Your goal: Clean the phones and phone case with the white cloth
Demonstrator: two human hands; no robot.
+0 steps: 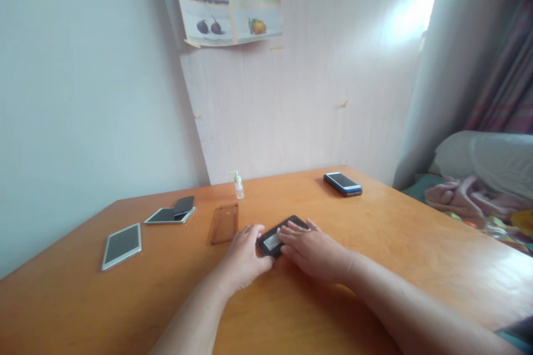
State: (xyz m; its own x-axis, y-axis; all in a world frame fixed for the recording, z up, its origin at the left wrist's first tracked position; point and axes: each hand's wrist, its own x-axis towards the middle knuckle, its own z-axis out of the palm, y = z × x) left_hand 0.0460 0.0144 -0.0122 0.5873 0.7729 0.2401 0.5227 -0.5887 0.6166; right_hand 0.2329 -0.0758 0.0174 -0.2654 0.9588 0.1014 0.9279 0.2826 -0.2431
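Observation:
A black phone (pixel 273 240) with a pale rectangle on its upper face lies on the wooden table in front of me. My left hand (pixel 245 258) holds its left end, fingers at the far edge and thumb at the near edge. Across the right part of the phone my right hand (pixel 310 249) lies flat, fingers stretched out. Small white bits show by the right fingers; I cannot make out what they are. Just beyond my left hand rests a brown see-through phone case (pixel 225 224).
A small clear pump bottle (pixel 239 186) stands behind the case. To the left lie a white tablet (pixel 122 246) and another white device (pixel 160 215) with a dark phone-like slab (pixel 184 205) on it. A white-framed phone (pixel 343 181) sits on dark items at the back right.

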